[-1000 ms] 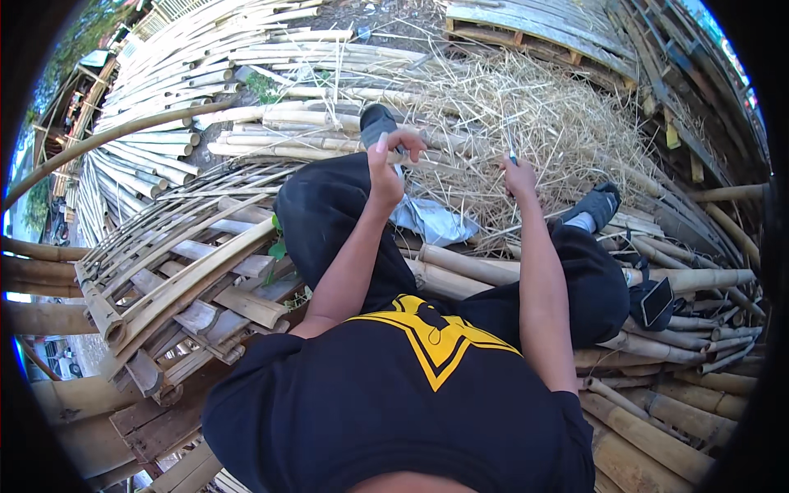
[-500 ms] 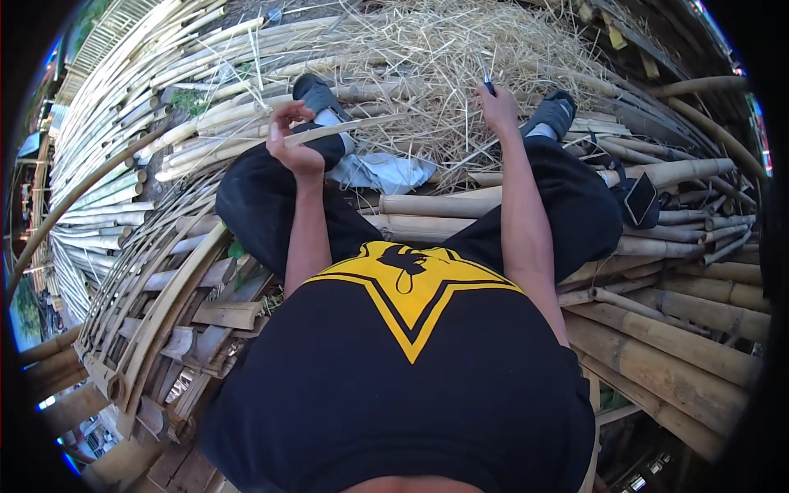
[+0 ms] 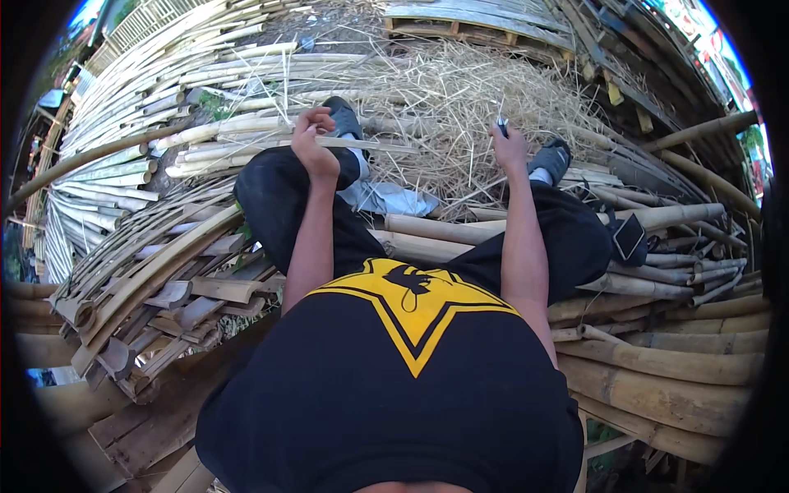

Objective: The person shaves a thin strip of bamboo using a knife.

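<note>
My left hand (image 3: 314,152) is raised over my left shin with its fingers curled. It grips a pale split bamboo strip (image 3: 374,146), whose free end points right across the straw. The part of the strip inside the hand is hidden. Out over the edge of the straw, my right hand (image 3: 510,151) is closed around a knife (image 3: 502,126) with a dark handle; its thin blade points away from me. The knife and the strip are apart. Pale shavings and straw (image 3: 460,107) lie heaped between my feet.
A whitish cloth or sack (image 3: 390,200) lies between my legs. Bamboo poles (image 3: 444,230) run beneath me, with more stacked at left and right. By my right knee rests a phone (image 3: 629,237). Behind the straw stands a wooden pallet (image 3: 477,31).
The bamboo strip's free end has swung down, from slanting upward to nearly level. My right hand has drawn nearer with the knife. The view has shifted, bringing the pallet into sight.
</note>
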Available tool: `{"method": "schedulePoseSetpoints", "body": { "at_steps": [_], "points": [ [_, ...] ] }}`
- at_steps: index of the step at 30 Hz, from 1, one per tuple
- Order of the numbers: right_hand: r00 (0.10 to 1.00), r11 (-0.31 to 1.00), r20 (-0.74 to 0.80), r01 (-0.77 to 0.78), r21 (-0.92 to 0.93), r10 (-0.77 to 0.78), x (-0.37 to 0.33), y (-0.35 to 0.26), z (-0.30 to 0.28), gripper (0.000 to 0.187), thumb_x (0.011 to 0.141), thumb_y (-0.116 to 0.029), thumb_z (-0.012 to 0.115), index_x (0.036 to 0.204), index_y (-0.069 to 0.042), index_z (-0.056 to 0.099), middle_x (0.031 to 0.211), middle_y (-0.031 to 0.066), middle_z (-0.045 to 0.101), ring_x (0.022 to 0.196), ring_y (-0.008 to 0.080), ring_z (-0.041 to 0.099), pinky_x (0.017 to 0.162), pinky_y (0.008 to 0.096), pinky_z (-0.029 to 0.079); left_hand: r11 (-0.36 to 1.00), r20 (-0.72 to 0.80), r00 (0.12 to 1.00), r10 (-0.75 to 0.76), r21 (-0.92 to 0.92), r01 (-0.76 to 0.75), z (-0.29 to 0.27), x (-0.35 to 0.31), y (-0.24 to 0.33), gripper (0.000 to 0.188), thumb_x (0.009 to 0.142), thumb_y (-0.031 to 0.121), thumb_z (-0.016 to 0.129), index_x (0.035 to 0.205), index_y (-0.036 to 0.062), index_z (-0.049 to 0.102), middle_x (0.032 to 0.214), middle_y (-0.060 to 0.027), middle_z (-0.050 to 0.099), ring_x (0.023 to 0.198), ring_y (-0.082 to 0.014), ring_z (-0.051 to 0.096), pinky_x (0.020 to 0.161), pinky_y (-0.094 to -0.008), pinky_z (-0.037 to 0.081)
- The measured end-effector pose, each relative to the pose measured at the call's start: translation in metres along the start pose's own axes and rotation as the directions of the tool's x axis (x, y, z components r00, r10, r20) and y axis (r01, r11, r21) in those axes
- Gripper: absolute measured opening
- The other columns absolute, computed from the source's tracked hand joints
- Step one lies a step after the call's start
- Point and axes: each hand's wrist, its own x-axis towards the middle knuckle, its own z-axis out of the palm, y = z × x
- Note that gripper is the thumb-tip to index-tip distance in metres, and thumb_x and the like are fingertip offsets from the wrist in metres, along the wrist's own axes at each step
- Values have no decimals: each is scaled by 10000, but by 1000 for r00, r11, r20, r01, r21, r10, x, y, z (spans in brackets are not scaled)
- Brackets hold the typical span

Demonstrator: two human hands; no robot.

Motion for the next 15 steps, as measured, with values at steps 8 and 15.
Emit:
{"method": "schedulePoseSetpoints", "body": {
  "at_steps": [8, 15],
  "points": [
    [995, 997, 78, -54, -49, 58, -10, -27, -3, 404, 873, -433, 549, 870, -58, 699, 563, 49, 552, 511, 156, 543, 515, 316, 418, 999, 74, 997, 38, 1, -38, -14, 0, -2, 438, 792, 263, 304, 915, -41, 594, 707, -64, 546, 654, -125, 495, 624, -249, 391],
    [988, 997, 152, 46, -60, -37, -39, -84, 5, 439, 897, -427, 512, 881, -16, 666, 616, 111, 553, 609, 227, 555, 591, 371, 413, 998, 214, 976, 33, -65, -19, 23, 1, 11, 431, 767, 242, 324, 916, -59, 595, 763, -85, 577, 728, -147, 523, 691, -265, 374]
  ]
}}
